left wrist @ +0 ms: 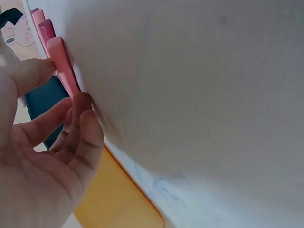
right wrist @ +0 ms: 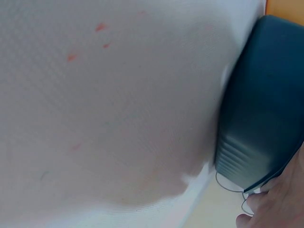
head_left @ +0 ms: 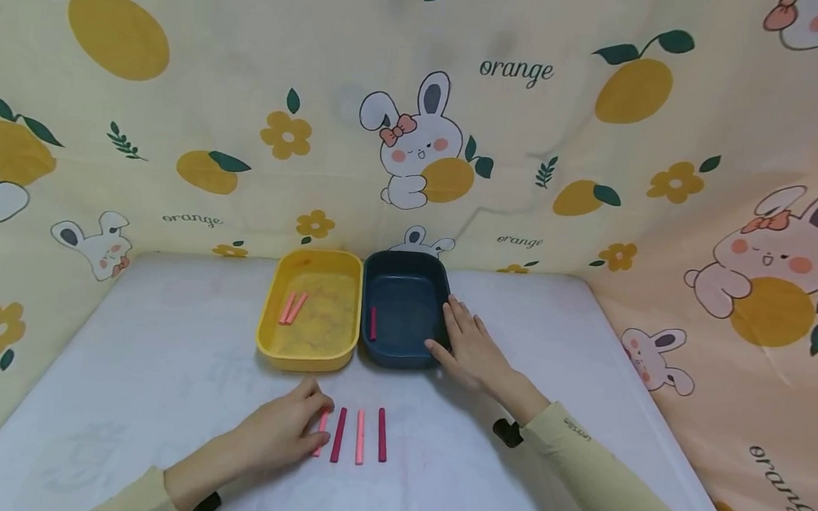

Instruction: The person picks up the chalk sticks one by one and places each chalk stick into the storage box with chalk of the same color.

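Observation:
With thumb and fingertips at its two ends, my left hand point(head_left: 284, 428) pinches a light pink crayon point(left wrist: 63, 64) at the left end of a short row on the table. To its right lie a dark magenta crayon point(head_left: 338, 435), another light pink crayon point(head_left: 359, 437) and another dark magenta crayon point(head_left: 382, 435). My right hand point(head_left: 473, 349) rests on the right rim of the dark blue bin point(head_left: 402, 361), fingers extended along it. Inside that bin is one dark magenta crayon point(head_left: 373, 324). Two light pink crayons point(head_left: 296, 309) lie in the yellow bin point(head_left: 304, 362).
Both bins stand side by side, touching, toward the back of the white-covered table point(head_left: 186, 336). Behind and beside it hangs a patterned cloth point(head_left: 352, 41) with rabbits and oranges. Small red marks point(right wrist: 100, 27) show on the table cover in the right wrist view.

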Tool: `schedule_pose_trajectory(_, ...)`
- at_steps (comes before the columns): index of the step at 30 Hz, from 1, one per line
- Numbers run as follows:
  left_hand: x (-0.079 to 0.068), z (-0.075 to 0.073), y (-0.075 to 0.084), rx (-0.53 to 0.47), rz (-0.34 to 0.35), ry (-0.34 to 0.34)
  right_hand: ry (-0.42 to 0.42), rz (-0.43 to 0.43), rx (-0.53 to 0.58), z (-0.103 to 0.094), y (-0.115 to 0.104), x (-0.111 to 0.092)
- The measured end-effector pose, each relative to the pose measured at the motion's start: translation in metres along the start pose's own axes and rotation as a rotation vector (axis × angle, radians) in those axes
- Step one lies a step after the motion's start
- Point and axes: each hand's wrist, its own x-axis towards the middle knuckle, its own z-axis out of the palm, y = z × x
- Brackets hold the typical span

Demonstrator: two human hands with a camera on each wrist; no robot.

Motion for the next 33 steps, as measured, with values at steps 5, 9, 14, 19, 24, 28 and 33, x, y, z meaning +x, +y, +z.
schedule_pose_trajectory(5,0.003,-0.001,0.004,-0.033,-0.034,-0.033,0.0,0.002,0.001,0.0,0.0,-0.001)
schedule_pose_trajectory(9,0.005,-0.001,0.006,-0.05,-0.054,-0.042,0.009,-0.003,0.002,0.001,0.0,-0.001)
schedule_pose_trajectory(14,0.008,-0.001,0.007,-0.066,-0.089,-0.046,0.017,-0.007,0.002,0.001,0.0,-0.002)
schedule_pose_trajectory(19,0.01,-0.002,0.009,-0.107,-0.127,-0.048,0.026,-0.011,0.002,0.001,0.0,-0.002)
schedule_pose_trajectory(24,0.01,-0.003,0.012,-0.149,-0.16,-0.036,0.022,-0.008,0.004,0.001,0.0,-0.002)
schedule_pose_trajectory(28,0.01,-0.003,0.012,-0.183,-0.161,-0.026,0.02,-0.004,0.006,0.001,0.0,-0.002)
schedule_pose_trajectory(33,0.009,-0.003,0.01,-0.233,-0.126,-0.026,0.018,-0.007,-0.002,0.001,0.0,-0.002)
